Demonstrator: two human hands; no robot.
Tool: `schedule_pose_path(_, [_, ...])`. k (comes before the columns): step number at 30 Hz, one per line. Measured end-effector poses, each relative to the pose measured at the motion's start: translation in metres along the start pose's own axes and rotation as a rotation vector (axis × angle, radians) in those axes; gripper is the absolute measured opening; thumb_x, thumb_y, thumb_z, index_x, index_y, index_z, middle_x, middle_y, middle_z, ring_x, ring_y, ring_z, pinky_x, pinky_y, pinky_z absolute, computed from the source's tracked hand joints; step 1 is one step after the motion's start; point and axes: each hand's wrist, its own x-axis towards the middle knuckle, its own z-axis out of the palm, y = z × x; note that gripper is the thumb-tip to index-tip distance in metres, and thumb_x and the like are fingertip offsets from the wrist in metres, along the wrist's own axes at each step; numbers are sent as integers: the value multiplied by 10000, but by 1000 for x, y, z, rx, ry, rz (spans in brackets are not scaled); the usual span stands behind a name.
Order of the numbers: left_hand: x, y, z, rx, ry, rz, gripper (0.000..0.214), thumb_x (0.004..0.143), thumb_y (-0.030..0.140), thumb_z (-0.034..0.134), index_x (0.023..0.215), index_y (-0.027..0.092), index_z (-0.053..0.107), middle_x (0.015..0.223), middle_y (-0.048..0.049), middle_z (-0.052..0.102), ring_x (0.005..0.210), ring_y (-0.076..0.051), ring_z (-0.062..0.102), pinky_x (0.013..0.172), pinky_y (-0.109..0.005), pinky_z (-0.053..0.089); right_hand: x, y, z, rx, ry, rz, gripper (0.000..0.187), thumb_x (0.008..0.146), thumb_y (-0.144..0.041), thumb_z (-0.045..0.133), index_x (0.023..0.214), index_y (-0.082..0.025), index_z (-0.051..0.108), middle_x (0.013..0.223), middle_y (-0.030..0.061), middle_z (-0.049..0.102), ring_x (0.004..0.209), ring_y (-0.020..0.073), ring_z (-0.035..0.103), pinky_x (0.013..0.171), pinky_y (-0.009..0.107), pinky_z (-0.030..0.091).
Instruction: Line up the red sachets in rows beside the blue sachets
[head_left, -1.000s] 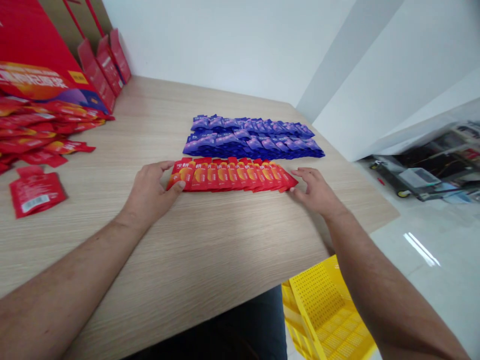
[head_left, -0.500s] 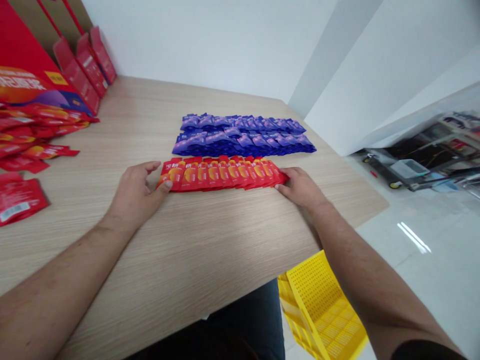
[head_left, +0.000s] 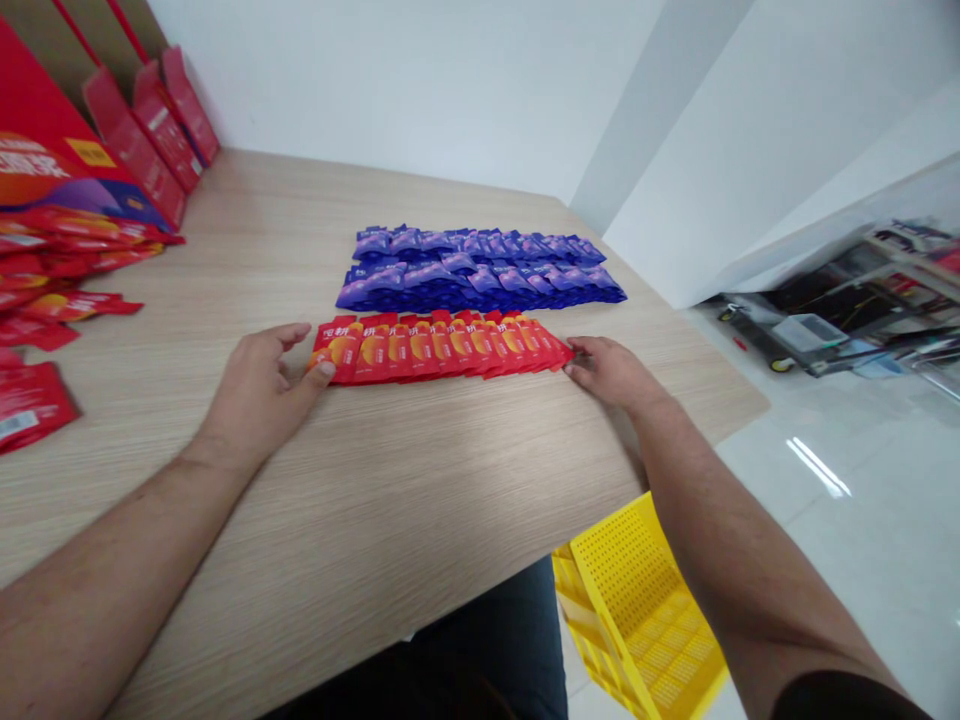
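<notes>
Flanking a shingled row of glossy red foil sachets (head_left: 439,347) on the wood-grain table (head_left: 360,500), the left hand (head_left: 259,385) rests half open, thumb touching the row's left end; the right hand (head_left: 607,372), fingers loosely curled, touches its right end. Two overlapping rows of purple sachets (head_left: 480,268) lie just beyond.

yellow perforated crate (head_left: 634,600) beside the table (head_left: 450,520)
</notes>
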Motion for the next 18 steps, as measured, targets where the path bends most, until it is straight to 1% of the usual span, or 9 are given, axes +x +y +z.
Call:
schedule_pose_path(3, [0,2,-2,-14,-8,-14,794,839,561,568,1452,61,628,1324,-197,689,886,-257,635,882,-478,602,2,-6,2,-61,10,12,421,928,-307,684,1306,-140,759,1233,161,789,1157,326,715,1070,447,542])
schedule_pose_path(8, [-2,6,-4,5,-22,-65,753,858,516,581,1484,98,604,1387,-184,683,873,-234,640,834,-423,589,0,-15,3,-85,36,78,364,918,-356,703,1209,-157,795,1098,149,806,1027,321,728,965,433,570])
schedule_pose_path(12, [-3,9,-6,5,-39,-73,759,862,525,577,1485,92,601,1425,-200,666,874,-239,649,833,-424,588,-2,-15,3,-21,48,54,406,907,-410,730,1230,-170,786,1106,130,804,1011,307,725,948,420,572])
schedule_pose_path(14, [-3,10,-6,4,-32,-62,755,863,533,572,1478,96,607,1428,-196,666,875,-236,646,851,-429,590,-3,-15,3,-7,59,49,438,917,-436,724,1247,-152,777,1112,143,796,1013,307,720,965,426,565])
schedule_pose_path(18, [-3,13,-6,6,-40,-81,768,854,528,566,1480,84,606,1432,-201,665,865,-233,643,864,-442,592,-3,-19,6,-53,65,72,441,934,-455,706,1214,-121,775,1092,172,778,1022,324,704,986,445,546])
